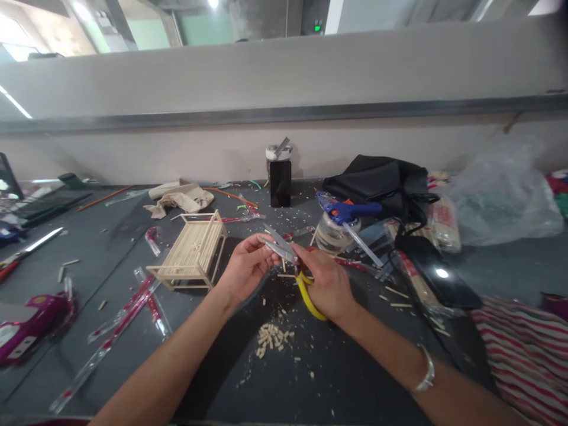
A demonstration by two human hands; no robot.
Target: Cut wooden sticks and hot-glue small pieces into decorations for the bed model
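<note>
My right hand (pixel 328 287) is wrapped around the yellow handles of a pair of scissors (pixel 280 247), whose metal blades are parted and point up to the left. Close to the blades, my left hand (pixel 245 267) pinches with thumb and fingertips; whatever it holds is too small to make out. Beneath the hands lies a pile of short cut wooden stick pieces (pixel 271 339), with crumbs scattered around it. Left of my left hand stands a small rack-like frame built from pale sticks (pixel 190 247).
Behind my right hand, a blue glue gun (pixel 348 209) rests on a glass jar (pixel 331 235). A black bag (pixel 377 177), phone (pixel 439 273) and striped cloth (pixel 526 355) lie right. Plastic wrappers (pixel 119 322), a purple device (pixel 33 325) and other scissors (pixel 38 245) lie left.
</note>
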